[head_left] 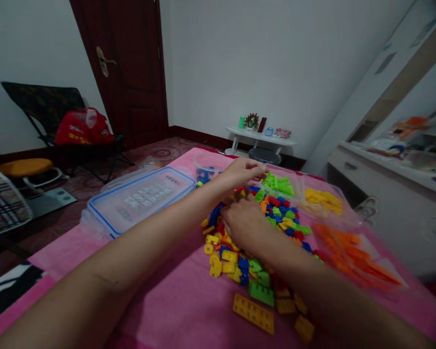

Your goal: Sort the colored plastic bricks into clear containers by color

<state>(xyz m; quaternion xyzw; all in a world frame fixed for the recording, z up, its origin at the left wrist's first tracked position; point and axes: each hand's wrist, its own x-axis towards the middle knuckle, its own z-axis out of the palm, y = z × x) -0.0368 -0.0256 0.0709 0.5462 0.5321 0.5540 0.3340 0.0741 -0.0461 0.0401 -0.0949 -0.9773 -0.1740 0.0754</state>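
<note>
My left hand reaches over the far side of the brick pile, beside a clear tray of bright green pieces. Its thumb and fingers are drawn together at the tips; whatever lies between them is too small to make out. Closer to me, my right hand rests palm down on a mixed heap of toy building bricks in red, blue, yellow, green and orange. Its fingers are apart and point down among the bricks, with the tips partly hidden. A long yellow brick lies at the near edge of the heap.
Clear trays hold yellow pieces, orange pieces and blue pieces. A blue-rimmed plastic lid lies left on the pink tablecloth. Beyond stand a small white table and a folding chair.
</note>
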